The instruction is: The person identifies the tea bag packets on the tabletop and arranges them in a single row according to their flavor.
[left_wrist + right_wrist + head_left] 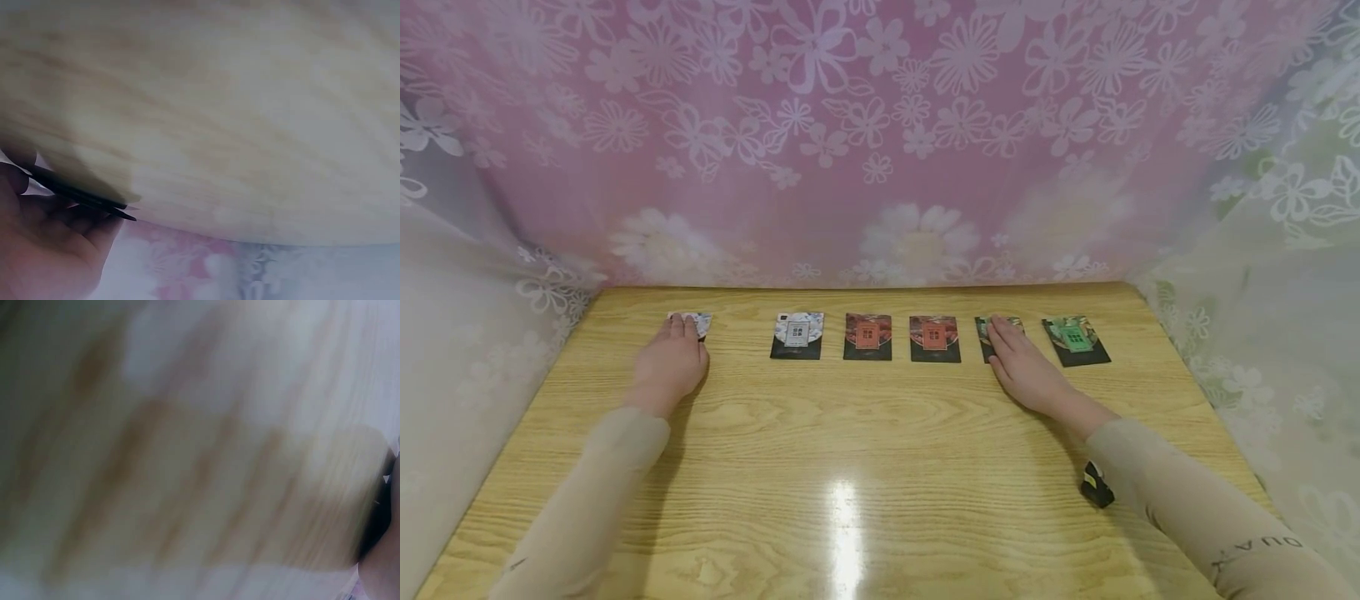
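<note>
Six packets sit in a row along the far side of the desk (865, 433). Left hand (672, 360) lies flat, fingers straight, on the grey packet (698, 323) at the far left. Right hand (1022, 362) rests flat, released, over the dark green packet (986, 330), just left of the bright green packet (1077, 340). Between the hands: a silver packet (797, 335) and two red packets (868, 337).

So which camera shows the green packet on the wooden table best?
The head view: the flat green packet lies whole and unobstructed at the right end of the row, beside the right hand. The left wrist and right wrist views are blurry, show mostly table wood, and show nothing of it.
</note>
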A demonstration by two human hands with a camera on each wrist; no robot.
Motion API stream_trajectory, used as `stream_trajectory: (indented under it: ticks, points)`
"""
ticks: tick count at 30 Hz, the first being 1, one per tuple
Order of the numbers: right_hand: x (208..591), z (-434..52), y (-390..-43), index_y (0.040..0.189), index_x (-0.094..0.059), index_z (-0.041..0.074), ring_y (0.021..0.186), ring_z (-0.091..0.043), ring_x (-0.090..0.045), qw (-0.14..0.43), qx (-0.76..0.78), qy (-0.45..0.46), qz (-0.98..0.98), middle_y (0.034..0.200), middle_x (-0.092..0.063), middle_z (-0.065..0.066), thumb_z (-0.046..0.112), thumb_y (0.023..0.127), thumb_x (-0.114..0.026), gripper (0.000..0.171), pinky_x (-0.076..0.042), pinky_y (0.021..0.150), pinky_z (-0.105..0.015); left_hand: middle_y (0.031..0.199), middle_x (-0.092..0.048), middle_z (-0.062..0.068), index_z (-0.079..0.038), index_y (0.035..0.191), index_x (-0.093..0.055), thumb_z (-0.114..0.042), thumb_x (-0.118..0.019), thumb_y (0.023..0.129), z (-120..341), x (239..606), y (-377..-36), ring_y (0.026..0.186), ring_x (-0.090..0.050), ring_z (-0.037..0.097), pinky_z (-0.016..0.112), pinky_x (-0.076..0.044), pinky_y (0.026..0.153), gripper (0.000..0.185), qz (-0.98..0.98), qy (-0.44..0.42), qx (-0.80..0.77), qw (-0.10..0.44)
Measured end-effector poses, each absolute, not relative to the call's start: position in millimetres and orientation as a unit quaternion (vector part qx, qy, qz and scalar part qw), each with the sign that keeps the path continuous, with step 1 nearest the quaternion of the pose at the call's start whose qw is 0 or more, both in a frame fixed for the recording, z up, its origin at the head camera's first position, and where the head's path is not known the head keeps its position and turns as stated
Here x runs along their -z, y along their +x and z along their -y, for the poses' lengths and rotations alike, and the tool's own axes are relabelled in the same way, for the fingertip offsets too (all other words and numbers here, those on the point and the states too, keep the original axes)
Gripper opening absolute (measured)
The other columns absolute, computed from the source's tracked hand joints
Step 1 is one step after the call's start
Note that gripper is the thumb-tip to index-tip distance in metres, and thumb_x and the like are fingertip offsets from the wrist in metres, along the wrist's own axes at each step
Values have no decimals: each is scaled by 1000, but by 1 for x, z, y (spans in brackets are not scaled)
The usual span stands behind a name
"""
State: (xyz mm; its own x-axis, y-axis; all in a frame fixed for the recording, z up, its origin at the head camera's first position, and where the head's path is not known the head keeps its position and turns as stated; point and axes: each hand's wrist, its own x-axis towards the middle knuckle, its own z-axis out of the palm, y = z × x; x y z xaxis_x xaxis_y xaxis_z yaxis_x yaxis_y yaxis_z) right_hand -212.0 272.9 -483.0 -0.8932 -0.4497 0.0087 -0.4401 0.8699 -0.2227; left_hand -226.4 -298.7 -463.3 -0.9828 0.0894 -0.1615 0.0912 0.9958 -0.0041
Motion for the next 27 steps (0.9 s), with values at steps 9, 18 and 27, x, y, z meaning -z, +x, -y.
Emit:
stream_trajectory:
  ticks: [9, 18, 27]
  points:
    - [485, -274, -213, 163, -23, -14, 162, -48, -18, 16, 116, -234, -965, 173, -18, -33, 18, 115, -42, 61, -20, 132, -64, 163, -23, 46, 23, 158, -23, -20, -26, 111, 269, 459, -228, 156, -26, 57, 58, -29, 131, 63, -996, 50, 11, 75]
    - [485, -273, -212, 162, -25, -14, 162, -49, -20, 9, 119, -233, -965, 173, -19, -33, 16, 114, -44, 60, -21, 132, -64, 163, -27, 45, 22, 157, -27, -23, -32, 112, 243, 457, -225, 155, -31, 56, 58, -34, 129, 64, -996, 39, 20, 72]
    - [485, -273, -214, 164, -23, -13, 163, -47, -17, 22, 116, -229, -966, 174, -17, -32, 18, 115, -42, 61, -19, 133, -63, 166, -23, 42, 19, 160, -24, -25, -31, 113, 237, 457, -226, 157, -26, 55, 59, -30, 131, 64, -996, 35, 11, 82]
